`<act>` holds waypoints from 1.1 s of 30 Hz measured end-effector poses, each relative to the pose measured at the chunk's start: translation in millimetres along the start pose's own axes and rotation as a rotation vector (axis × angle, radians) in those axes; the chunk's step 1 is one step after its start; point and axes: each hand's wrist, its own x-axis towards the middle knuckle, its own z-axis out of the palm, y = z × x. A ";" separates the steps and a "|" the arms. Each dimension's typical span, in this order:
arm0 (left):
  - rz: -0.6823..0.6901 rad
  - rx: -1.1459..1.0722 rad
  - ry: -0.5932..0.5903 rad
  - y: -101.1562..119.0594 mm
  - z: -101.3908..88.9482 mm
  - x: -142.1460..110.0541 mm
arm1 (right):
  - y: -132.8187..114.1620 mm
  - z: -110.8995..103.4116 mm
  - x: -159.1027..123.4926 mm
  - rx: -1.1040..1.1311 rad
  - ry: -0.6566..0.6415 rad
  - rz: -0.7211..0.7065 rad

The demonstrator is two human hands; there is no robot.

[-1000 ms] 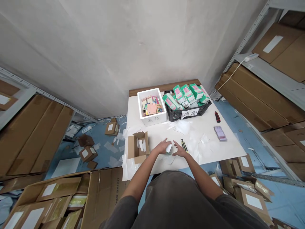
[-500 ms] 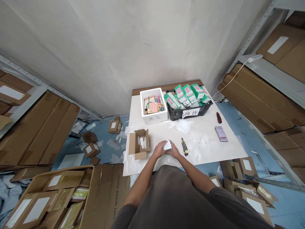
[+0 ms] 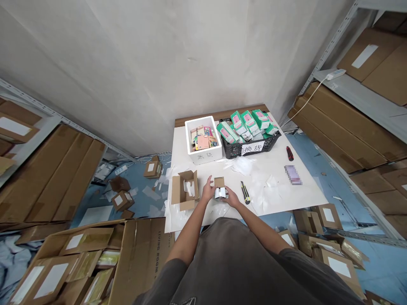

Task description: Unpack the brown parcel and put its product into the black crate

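Note:
A small box [image 3: 219,182] stands between my hands near the table's front edge. Its brown lid flap is raised at the back, and silvery-white flaps show in front. My right hand [image 3: 232,198] grips the box by its right side. Beside its left side, my left hand [image 3: 208,191] has fingers apart; whether it touches the box is hard to tell. Left of that hand sits an open brown carton [image 3: 184,190] with white pieces inside. A yellow-and-black utility knife [image 3: 245,192] lies to the right.
Behind are a white foam box [image 3: 203,157] of small packages and a black crate [image 3: 233,150] of green boxes. A red-and-black knife [image 3: 289,153] and a blurred purple item [image 3: 293,175] lie right. A large carton [image 3: 143,254] stands on the floor at left.
The small box has gone from closed to having its lid flap raised. My left hand has come off its top and spread its fingers; my right hand stays on it.

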 end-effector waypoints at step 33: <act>0.258 -0.140 -0.193 -49.1 4.8 -19.3 | -35.6 -10.0 4.6 -0.194 0.102 -0.134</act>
